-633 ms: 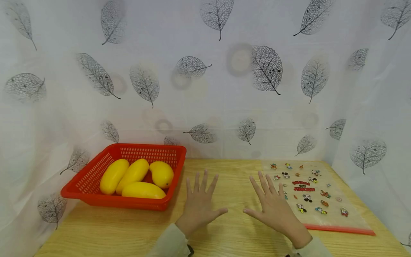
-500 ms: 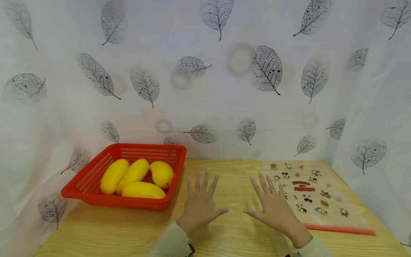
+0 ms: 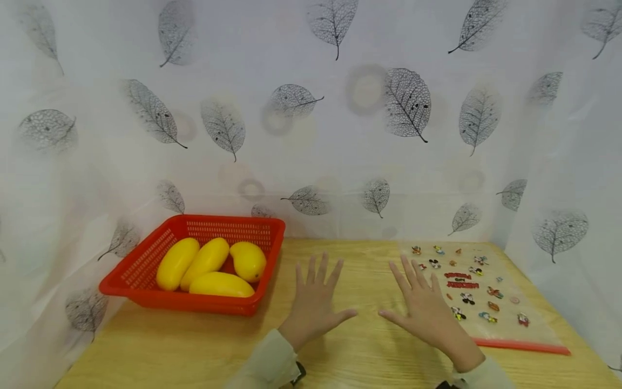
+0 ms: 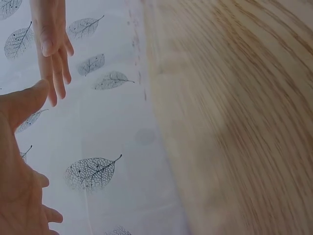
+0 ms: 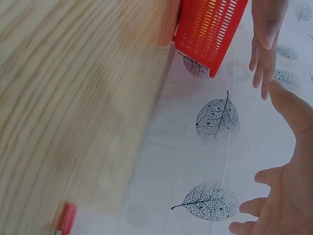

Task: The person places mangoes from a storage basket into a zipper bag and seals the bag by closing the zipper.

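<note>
My left hand point(image 3: 316, 308) is held over the wooden table with fingers spread and nothing in it. The right hand point(image 3: 430, 313) mirrors it, thumb toward the left thumb, also bare. A gap separates the two thumbs. In the left wrist view, the left hand point(image 4: 19, 166) and the farther right hand point(image 4: 53, 49) both show. Left of the left hand stands a red plastic basket point(image 3: 194, 305) with several smooth yellow fruits point(image 3: 221, 284), mango-like in shape. A clear zip bag point(image 3: 510, 332) printed with cartoon figures lies flat, partly behind the right hand.
The light wooden table point(image 3: 184, 351) reaches back to a white curtain point(image 3: 330, 151) with a dark leaf print. The curtain also hangs along the left and right sides. A red slider strip point(image 3: 522, 346) edges the bag's near side.
Both hands have shifted slightly to the right, fingers still spread. The whole head view has moved a little, so the basket, bag and curtain appear slightly farther right.
</note>
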The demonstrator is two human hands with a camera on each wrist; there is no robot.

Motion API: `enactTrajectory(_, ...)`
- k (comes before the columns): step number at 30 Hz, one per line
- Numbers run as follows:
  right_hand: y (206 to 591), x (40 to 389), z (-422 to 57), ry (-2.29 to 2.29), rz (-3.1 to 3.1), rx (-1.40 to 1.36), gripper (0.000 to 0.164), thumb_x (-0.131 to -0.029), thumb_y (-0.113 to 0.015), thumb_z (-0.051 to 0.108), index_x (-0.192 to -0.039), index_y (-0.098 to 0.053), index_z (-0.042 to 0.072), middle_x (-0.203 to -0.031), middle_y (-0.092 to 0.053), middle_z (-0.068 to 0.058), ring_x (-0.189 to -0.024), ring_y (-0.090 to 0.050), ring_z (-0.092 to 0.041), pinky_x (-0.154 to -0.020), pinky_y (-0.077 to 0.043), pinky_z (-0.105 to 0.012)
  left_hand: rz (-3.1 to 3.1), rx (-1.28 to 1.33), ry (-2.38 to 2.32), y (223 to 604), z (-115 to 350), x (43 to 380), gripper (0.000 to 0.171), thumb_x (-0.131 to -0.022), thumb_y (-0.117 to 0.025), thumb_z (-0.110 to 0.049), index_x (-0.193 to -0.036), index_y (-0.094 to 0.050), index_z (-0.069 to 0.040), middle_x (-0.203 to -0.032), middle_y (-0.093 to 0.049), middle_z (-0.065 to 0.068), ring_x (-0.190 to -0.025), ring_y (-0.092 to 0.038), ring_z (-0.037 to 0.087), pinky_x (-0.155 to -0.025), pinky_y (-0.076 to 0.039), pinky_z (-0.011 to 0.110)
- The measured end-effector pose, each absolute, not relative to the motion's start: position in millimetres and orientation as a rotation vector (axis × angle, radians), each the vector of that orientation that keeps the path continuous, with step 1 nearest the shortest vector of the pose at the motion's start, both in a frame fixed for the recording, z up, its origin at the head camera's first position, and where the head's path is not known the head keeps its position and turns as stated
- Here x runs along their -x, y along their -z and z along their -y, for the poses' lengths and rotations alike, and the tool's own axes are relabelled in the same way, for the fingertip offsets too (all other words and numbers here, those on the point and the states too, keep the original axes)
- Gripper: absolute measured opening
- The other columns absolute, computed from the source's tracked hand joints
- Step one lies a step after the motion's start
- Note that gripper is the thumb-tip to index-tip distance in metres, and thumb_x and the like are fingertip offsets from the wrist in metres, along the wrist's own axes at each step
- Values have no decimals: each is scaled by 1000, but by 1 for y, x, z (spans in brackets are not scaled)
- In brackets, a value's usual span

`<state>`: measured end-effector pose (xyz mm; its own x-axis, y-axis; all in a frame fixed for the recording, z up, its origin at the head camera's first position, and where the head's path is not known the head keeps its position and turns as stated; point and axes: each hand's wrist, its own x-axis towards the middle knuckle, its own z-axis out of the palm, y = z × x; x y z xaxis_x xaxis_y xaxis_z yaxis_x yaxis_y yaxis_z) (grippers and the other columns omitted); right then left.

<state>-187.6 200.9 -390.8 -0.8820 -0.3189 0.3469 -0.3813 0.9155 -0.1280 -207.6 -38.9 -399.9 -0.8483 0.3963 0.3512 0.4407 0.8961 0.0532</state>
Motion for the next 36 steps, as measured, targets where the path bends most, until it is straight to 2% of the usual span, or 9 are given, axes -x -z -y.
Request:
enactTrajectory(5, 391, 188, -207, -290, 2725, -532, 100, -79, -63, 57, -152, -7, 19, -159, -5, -12, -144, -11, -39, -105, -12, -72, 2753, 632, 174, 396, 34, 207, 97, -77, -49, -74, -152, -14, -23, -158, -10, 15, -144, -10, 40, -111, -10, 64)
enactTrajectory(12, 396, 189, -218, -348, 2688, -554, 99, -80, -65, 53, -152, -6, 20, -159, -4, -10, -147, 0, -32, -107, -6, -70, 2748, 665, 141, 394, 25, 208, 97, -78, -49, -74, -152, -13, -23, -158, -11, 14, -145, -11, 39, -111, -11, 65)
enactTrajectory(15, 397, 189, -224, -370, 2673, -565, 99, -79, -68, 49, -152, -7, 20, -159, -8, -10, -146, -6, -34, -107, -7, -70, 2741, 736, 149, 395, 19, 209, 95, -79, -52, -70, -152, -14, -22, -158, -12, 14, -145, -11, 38, -111, -12, 64)
enactTrajectory(18, 398, 192, -230, -391, 2629, -604, 99, -78, -71, 45, -152, -11, 19, -158, -15, -11, -143, -18, -37, -105, -14, -71, 2718, 826, 112, 396, 11, 211, 94, -79, -53, -69, -151, -16, -22, -158, -14, 13, -145, -12, 35, -112, -16, 61)
enactTrajectory(27, 398, 193, -255, -417, 2558, -671, 95, -76, -75, 37, -150, -20, 18, -151, -31, -14, -125, -42, -44, -96, -31, -68, 2680, 1019, -8, 397, -23, 219, 88, -84, -46, -69, -152, -15, -22, -157, -20, 9, -145, -17, 31, -113, -22, 55)
enactTrajectory(30, 397, 193, -267, -383, 2530, -667, 92, -74, -78, 33, -149, -26, 18, -143, -42, -18, -118, -48, -42, -89, -39, -63, 2656, 1065, -31, 397, -36, 222, 86, -85, -44, -69, -151, -16, -22, -155, -24, 8, -144, -23, 30, -112, -25, 53)
enactTrajectory(36, 399, 197, -294, -352, 2445, -690, 88, -64, -84, 24, -140, -41, 9, -122, -58, -20, -97, -61, -36, -77, -47, -56, 2696, 1108, -114, 395, -61, 225, 85, -85, -42, -70, -151, -14, -26, -154, -29, -1, -141, -31, 20, -114, -27, 45)
